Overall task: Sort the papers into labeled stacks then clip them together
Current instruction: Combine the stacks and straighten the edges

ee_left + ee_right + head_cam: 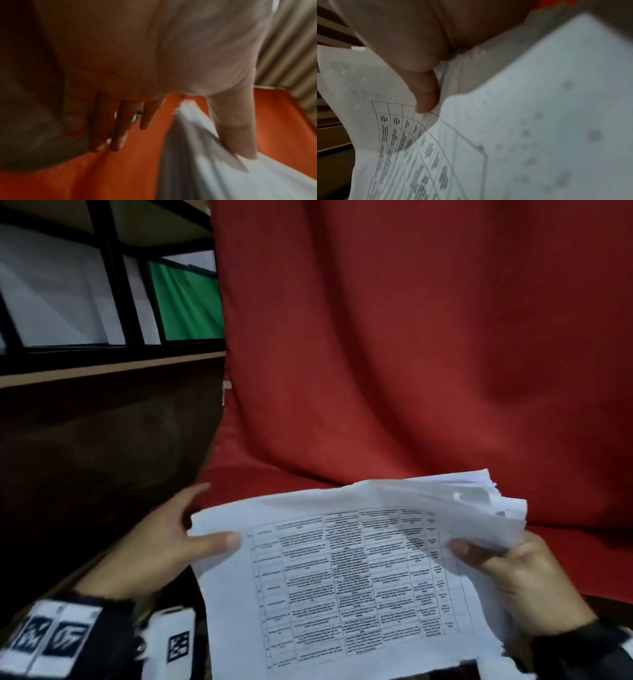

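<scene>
A stack of white papers (342,570) with a printed table on the top sheet is held up between both hands over the red cloth. My left hand (209,518) is at the stack's left corner. Its thumb (236,128) lies flat on the top sheet, the paper edge (185,108) sits between thumb and forefinger, and the other fingers (120,128) are straight and clear of the paper. My right hand (496,563) grips the right edge. Its thumb (426,97) is tucked under a few lifted upper sheets (445,501) and presses on the table sheet (522,121); its fingers are hidden beneath.
A red cloth (411,354) covers the surface and hangs behind it. A dark wooden unit (102,457) stands close on the left. Above it, shelves hold white sheets (51,296) and a green folder (188,302).
</scene>
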